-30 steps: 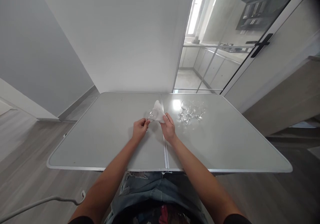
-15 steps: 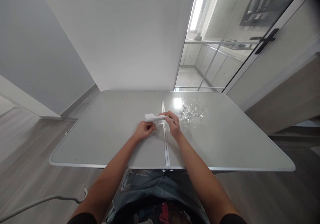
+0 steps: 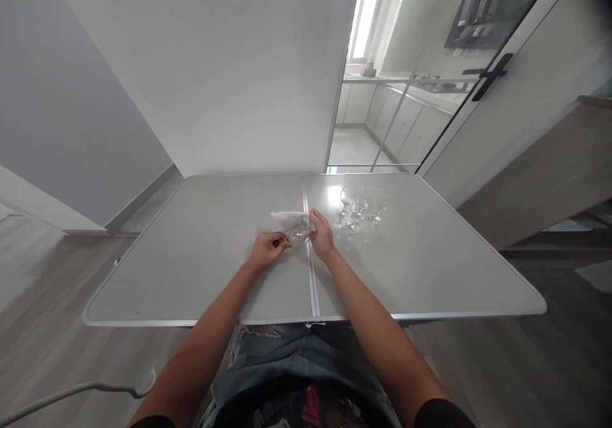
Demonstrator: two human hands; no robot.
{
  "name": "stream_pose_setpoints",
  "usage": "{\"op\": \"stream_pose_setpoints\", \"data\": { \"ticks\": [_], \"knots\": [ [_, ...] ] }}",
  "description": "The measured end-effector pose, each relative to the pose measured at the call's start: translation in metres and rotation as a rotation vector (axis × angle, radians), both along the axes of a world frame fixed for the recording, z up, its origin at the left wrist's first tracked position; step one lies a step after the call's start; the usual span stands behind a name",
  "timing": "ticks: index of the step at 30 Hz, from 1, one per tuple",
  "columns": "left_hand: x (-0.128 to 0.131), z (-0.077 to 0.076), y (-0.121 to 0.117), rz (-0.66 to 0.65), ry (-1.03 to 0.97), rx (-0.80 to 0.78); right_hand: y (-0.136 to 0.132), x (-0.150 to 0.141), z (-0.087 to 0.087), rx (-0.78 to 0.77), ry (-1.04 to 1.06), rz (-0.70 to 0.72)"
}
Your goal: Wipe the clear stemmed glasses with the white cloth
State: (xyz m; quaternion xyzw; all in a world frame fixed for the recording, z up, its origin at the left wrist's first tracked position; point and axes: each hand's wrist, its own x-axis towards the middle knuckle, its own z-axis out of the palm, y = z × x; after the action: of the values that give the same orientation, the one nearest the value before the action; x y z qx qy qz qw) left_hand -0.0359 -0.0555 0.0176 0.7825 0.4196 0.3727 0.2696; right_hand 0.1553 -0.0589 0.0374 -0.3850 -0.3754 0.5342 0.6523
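Note:
Above the middle of the table, my left hand (image 3: 268,249) pinches the stem end of a clear wine glass (image 3: 297,233), which lies tilted with its bowl toward the right. My right hand (image 3: 321,233) is closed on a white cloth (image 3: 289,219) at the bowl's rim. The cloth spreads along the far side of the glass, and part of it shows through the bowl. Fingers hide the base of the glass and some of the cloth. Several clear stemmed glasses (image 3: 352,225) stand close together to the right of my right hand.
The grey folding table (image 3: 406,268) has a metal seam down its middle and a pale raised edge. A white wall (image 3: 248,109) rises behind it. A glazed door with a black handle (image 3: 492,77) stands at the right. A white curved rod (image 3: 95,386) reaches in at lower left.
The cloth has turned from standing over the glass, to a narrow fold, to lying spread along its far side. My right hand has twisted around the rim while my left keeps the stem end.

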Motion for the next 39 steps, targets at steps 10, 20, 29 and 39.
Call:
{"op": "stream_pose_setpoints", "data": {
  "ticks": [10,20,29,39],
  "knots": [
    [0.0,-0.005,0.007,0.146,-0.404,-0.21,-0.001,-0.021,-0.014,0.011,0.16,0.051],
    [0.001,-0.013,0.017,0.222,-0.511,-0.301,-0.014,-0.029,-0.003,0.61,-0.82,0.086],
    [0.0,-0.019,0.009,0.26,0.042,0.06,-0.011,-0.023,-0.005,0.816,-1.182,0.08],
    [-0.001,-0.017,-0.001,0.041,0.501,0.43,-0.001,-0.01,-0.01,0.318,-0.787,0.018]
  ]
}}
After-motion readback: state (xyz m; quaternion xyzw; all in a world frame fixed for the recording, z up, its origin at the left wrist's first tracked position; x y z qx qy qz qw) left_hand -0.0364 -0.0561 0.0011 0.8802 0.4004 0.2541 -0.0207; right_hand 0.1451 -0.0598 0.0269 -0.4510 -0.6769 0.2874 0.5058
